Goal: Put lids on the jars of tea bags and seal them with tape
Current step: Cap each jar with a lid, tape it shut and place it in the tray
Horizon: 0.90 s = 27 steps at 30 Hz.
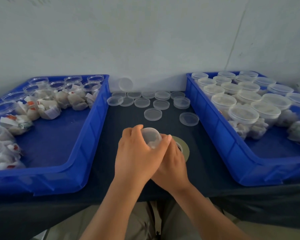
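Dark cloth [206, 144] covers the table between the left bin [93, 129] and right bin [213, 129]. The left hand [137, 156] grips a lidded jar [151, 136] over the middle, axis tilted, lid facing up toward the camera. The right hand [171, 163] lies over the tape roll [184, 144], and its grasp is hidden. Print on the tea-bag tags [31, 103] is too small to read.

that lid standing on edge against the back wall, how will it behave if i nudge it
The lid stands on its round rim, so a nudge would probably roll it or tip it flat. Thin clear plastic: likely light and stiff.
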{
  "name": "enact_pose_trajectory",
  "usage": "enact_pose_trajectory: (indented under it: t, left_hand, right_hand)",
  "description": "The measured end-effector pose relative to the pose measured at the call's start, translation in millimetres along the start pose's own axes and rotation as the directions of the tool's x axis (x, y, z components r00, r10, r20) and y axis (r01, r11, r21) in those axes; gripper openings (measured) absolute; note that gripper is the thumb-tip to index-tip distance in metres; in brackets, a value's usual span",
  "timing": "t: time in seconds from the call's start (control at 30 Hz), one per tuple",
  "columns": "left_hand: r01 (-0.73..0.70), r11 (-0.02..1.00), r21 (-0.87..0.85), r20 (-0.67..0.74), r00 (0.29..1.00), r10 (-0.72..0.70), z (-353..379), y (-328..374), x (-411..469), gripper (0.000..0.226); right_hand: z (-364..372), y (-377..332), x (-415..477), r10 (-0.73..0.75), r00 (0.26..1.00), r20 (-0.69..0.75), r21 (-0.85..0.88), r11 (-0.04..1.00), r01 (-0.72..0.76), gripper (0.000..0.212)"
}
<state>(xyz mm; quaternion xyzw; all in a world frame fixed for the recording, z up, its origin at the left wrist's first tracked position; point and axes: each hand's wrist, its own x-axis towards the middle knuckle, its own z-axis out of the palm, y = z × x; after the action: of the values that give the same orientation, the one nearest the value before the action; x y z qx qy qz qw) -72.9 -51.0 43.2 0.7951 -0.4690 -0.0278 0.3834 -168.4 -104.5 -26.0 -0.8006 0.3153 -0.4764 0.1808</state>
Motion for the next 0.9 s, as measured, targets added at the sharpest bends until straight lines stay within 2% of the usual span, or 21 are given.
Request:
enact_pose_trajectory:
  t: [0.07, 0.17, 0.27, 0.33, 0.43, 0.53, 0.57, 0.6, 0.63, 0.7, 0.73, 0.83, 0.9]
  left_hand:
    - [-0.011, 0.997, -0.081, -0.044, 0.999, 0.008, 5, 3, -6, 0.093]
    - [-0.142, 0.988, -0.058, -0.124, 0.983, 0.134, 7, 13, -11, 0.078]
    - [-0.212, 0.977, -0.027, -0.099, 0.973, 0.209, 3, 12, -5, 0.076]
    - [-0.259, 0.966, -0.021, -0.056, 0.965, 0.257, -1, 8, 2, 0.076]
    - [-0.308, 0.951, -0.023, 0.024, 0.951, 0.308, -7, 4, 11, 0.078]
    - [-0.336, 0.940, -0.055, 0.061, 0.939, 0.339, -20, -6, 21, 0.075]
    - [-0.335, 0.940, -0.059, 0.066, 0.939, 0.338, -27, -12, 25, 0.074]
    - [-0.329, 0.943, -0.055, 0.068, 0.941, 0.332, -34, -19, 29, 0.074]
    - [-0.322, 0.946, -0.041, 0.071, 0.943, 0.325, -41, -26, 33, 0.074]
    - [-0.327, 0.945, 0.024, 0.099, 0.941, 0.323, -50, -40, 39, 0.070]
    - [-0.337, 0.939, 0.065, 0.122, 0.937, 0.328, -51, -44, 40, 0.068]
    - [-0.329, 0.939, 0.098, 0.170, 0.935, 0.310, -47, -52, 39, 0.062]
    - [-0.315, 0.947, 0.055, 0.155, 0.940, 0.304, -42, -55, 38, 0.059]
  right_hand:
    - [-3, 0, 0, 0.019, 1.000, -0.016, -0.026, 0.999, -0.019, 0.072]
    - [-10, 1, 2, 0.037, 0.997, -0.069, 0.058, 0.998, -0.033, 0.065]
    - [-11, 5, 3, 0.045, 0.994, -0.100, 0.247, 0.969, -0.019, 0.068]
    - [-8, 7, 3, 0.047, 0.994, -0.098, 0.308, 0.951, -0.014, 0.072]
    - [-6, 3, 6, 0.120, 0.993, -0.016, 0.283, 0.953, -0.110, 0.082]
    - [-8, 10, 6, 0.074, 0.984, 0.159, 0.327, 0.937, -0.123, 0.098]
    - [-11, 14, 6, 0.067, 0.962, 0.264, 0.267, 0.953, -0.139, 0.111]
    - [-17, 19, 8, 0.078, 0.928, 0.365, 0.138, 0.981, -0.137, 0.121]
    - [-23, 24, 9, 0.115, 0.889, 0.444, -0.024, 0.993, -0.116, 0.123]
    - [-36, 38, 11, 0.235, 0.816, 0.528, -0.280, 0.955, -0.094, 0.105]
    - [-42, 43, 14, 0.285, 0.786, 0.549, -0.346, 0.933, -0.097, 0.091]
    - [-54, 49, 21, 0.321, 0.740, 0.591, -0.464, 0.886, -0.015, 0.057]
    - [-57, 49, 23, 0.339, 0.713, 0.614, -0.511, 0.859, 0.032, 0.050]
